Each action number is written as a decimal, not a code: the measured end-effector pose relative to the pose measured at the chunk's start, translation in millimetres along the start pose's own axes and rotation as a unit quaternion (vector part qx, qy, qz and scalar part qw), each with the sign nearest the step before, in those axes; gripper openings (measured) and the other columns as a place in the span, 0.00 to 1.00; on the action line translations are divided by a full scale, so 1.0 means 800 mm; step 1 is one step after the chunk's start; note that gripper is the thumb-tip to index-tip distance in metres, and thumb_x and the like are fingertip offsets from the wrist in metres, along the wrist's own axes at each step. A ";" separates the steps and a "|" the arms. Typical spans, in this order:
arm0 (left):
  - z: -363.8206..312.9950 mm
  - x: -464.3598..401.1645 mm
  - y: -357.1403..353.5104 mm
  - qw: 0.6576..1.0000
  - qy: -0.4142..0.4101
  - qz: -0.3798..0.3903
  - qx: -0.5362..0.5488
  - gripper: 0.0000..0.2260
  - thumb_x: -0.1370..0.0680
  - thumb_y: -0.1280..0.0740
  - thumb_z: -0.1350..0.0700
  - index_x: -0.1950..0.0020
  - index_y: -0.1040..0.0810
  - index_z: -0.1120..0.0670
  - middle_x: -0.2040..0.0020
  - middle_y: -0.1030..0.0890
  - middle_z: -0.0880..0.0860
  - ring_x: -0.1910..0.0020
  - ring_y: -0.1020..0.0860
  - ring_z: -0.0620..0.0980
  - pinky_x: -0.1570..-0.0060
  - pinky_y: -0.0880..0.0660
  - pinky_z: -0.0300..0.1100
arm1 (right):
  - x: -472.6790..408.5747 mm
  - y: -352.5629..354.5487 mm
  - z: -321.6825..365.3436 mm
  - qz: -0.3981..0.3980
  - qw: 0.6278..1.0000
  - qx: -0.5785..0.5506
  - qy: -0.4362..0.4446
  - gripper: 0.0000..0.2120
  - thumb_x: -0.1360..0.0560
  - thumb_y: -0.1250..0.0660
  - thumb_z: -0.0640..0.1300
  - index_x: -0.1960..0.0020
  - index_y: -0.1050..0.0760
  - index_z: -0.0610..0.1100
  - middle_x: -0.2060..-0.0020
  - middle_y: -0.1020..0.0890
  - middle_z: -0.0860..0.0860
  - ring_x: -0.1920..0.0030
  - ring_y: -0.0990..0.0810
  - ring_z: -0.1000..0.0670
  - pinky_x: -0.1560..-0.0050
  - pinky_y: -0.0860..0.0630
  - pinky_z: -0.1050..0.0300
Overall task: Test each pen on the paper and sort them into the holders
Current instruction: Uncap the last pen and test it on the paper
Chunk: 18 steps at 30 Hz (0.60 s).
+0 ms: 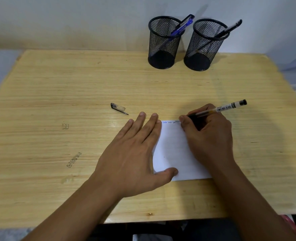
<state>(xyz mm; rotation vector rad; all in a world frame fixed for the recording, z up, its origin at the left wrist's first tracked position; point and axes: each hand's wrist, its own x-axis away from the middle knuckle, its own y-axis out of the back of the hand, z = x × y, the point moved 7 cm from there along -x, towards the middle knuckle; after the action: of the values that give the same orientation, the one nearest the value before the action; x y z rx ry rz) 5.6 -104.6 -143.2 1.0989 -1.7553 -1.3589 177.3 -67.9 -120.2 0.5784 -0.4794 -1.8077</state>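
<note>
Head view: the right hand (208, 129) grips a clear pen (220, 109) low on its barrel, tip at the paper's (175, 153) top edge. The left hand (135, 150) lies flat, fingers straight, pinning the light, slippery sheet. Its cap (118, 108) rests at 10 o'clock. Both holders (162, 42) stand at 12 o'clock, with bare desk (56, 94) between.

A pale wooden table (56, 87) with scuffed, marked grain stands against a plain whitish wall (74, 20).
</note>
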 end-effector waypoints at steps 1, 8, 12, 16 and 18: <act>0.001 0.001 0.000 1.000 0.000 -0.001 0.002 0.47 0.29 0.49 0.25 0.19 0.59 0.50 0.20 0.62 0.46 0.22 0.68 0.45 0.22 0.60 0.46 | 0.001 -0.002 0.002 0.001 1.000 0.001 0.002 0.06 0.27 0.27 0.46 0.58 0.24 0.49 0.69 0.22 0.62 0.63 0.23 0.72 0.65 0.32 0.79; 0.001 0.000 0.000 1.000 0.000 -0.007 0.009 0.47 0.29 0.49 0.25 0.19 0.58 0.50 0.19 0.61 0.46 0.22 0.67 0.46 0.22 0.60 0.46 | 0.001 -0.002 0.000 0.015 1.000 -0.005 0.000 0.05 0.27 0.27 0.44 0.57 0.24 0.47 0.68 0.21 0.61 0.63 0.22 0.70 0.65 0.31 0.78; 0.001 0.000 -0.002 1.000 0.000 -0.004 0.010 0.47 0.30 0.49 0.24 0.19 0.59 0.50 0.20 0.62 0.46 0.22 0.67 0.46 0.22 0.61 0.46 | 0.002 -0.001 -0.001 0.015 1.000 -0.003 0.003 0.05 0.27 0.28 0.44 0.56 0.24 0.46 0.67 0.21 0.61 0.63 0.22 0.71 0.65 0.31 0.79; 0.001 -0.001 -0.001 1.000 0.003 -0.001 0.011 0.47 0.30 0.50 0.24 0.19 0.60 0.49 0.20 0.63 0.46 0.23 0.68 0.45 0.22 0.61 0.46 | -0.001 0.007 -0.009 -0.016 0.999 -0.040 -0.021 0.06 0.27 0.27 0.46 0.55 0.23 0.46 0.64 0.17 0.56 0.61 0.19 0.64 0.64 0.29 0.77; 0.001 -0.001 -0.001 1.000 0.005 0.001 0.017 0.48 0.30 0.50 0.24 0.19 0.59 0.49 0.20 0.63 0.45 0.23 0.68 0.44 0.22 0.61 0.45 | -0.003 0.013 -0.015 -0.030 0.995 -0.084 -0.038 0.07 0.26 0.28 0.46 0.54 0.22 0.43 0.64 0.15 0.53 0.60 0.16 0.58 0.60 0.25 0.72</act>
<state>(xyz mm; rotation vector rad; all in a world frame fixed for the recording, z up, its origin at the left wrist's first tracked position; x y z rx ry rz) 5.1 -103.8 -144.6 1.1207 -1.7781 -1.3244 193.1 -69.2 -123.0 0.4128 -0.3590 -1.9117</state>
